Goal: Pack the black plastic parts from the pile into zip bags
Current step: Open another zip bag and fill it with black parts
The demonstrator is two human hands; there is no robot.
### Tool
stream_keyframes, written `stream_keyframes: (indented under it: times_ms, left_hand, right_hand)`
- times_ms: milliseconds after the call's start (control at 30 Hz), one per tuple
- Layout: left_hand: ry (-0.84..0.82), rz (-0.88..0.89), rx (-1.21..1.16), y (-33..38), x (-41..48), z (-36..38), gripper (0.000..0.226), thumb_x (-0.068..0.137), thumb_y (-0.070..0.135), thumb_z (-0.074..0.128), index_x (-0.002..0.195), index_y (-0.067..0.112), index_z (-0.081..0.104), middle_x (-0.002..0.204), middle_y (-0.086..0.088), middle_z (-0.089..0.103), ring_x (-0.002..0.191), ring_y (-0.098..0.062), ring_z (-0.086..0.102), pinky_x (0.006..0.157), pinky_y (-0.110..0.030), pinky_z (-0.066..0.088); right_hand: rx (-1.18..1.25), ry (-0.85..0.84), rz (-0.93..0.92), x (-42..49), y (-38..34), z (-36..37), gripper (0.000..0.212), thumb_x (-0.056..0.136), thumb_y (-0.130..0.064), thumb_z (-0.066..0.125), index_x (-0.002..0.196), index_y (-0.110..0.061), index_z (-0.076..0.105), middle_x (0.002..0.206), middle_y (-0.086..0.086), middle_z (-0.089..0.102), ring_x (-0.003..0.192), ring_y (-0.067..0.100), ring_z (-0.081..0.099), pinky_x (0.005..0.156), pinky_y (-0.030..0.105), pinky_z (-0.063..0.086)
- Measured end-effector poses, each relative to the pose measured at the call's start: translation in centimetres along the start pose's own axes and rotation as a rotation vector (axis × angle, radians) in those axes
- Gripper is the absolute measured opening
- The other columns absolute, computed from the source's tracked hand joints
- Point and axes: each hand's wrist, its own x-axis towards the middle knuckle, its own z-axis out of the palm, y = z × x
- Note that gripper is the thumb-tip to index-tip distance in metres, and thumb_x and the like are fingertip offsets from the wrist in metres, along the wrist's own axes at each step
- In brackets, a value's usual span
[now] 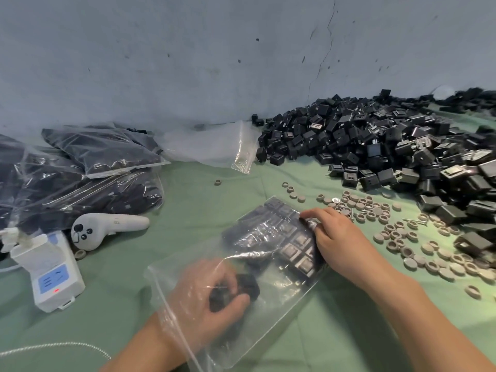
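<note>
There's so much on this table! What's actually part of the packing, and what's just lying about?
Part of the job: pile of black parts; zip bag; left hand gripping parts inside it; right hand holding it; filled bags; empty bag.
Lying about: white controller; white power strip; grey round caps, seemingly.

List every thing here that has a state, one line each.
zip bag: mouth open, lying on the cloth, partly filled
left hand: inside the bag, gripping black plastic parts
right hand: pinching the bag's far side from outside
pile: loose, heaped by the wall
filled zip bags: full, stacked
white power socket: red light on
grey caps: scattered loose
</note>
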Motion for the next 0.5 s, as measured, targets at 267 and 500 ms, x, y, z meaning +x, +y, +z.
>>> stream_keyframes:
  times_ms: [267, 500]
  left_hand:
    - [-0.050, 0.002, 0.051, -0.3, -0.1, -0.2, 0.029, 0.070, 0.058, 0.070, 0.084, 0.036, 0.056, 0.078, 0.016, 0.061, 0.081, -0.005, 0.058, 0.073, -0.022, 0.045]
    - [-0.112, 0.031, 0.124, 0.5, 0.7, 0.1, 0.039, 0.076, 0.071, 0.056, 0.102, 0.044, 0.060, 0.091, 0.032, 0.055, 0.097, 0.006, 0.050, 0.087, -0.013, 0.036]
  right_hand:
    - [0.013, 0.028, -0.006, -0.2, 0.1, 0.3, 0.038, 0.102, -0.017, 0.032, 0.129, -0.032, 0.056, 0.132, -0.011, 0.051, 0.123, 0.014, 0.047, 0.107, 0.039, 0.038]
    - [0.025, 0.031, 0.003, -0.3, 0.0, 0.4, 0.041, 0.101, -0.013, 0.034, 0.129, -0.032, 0.056, 0.132, -0.010, 0.052, 0.123, 0.014, 0.048, 0.106, 0.039, 0.039]
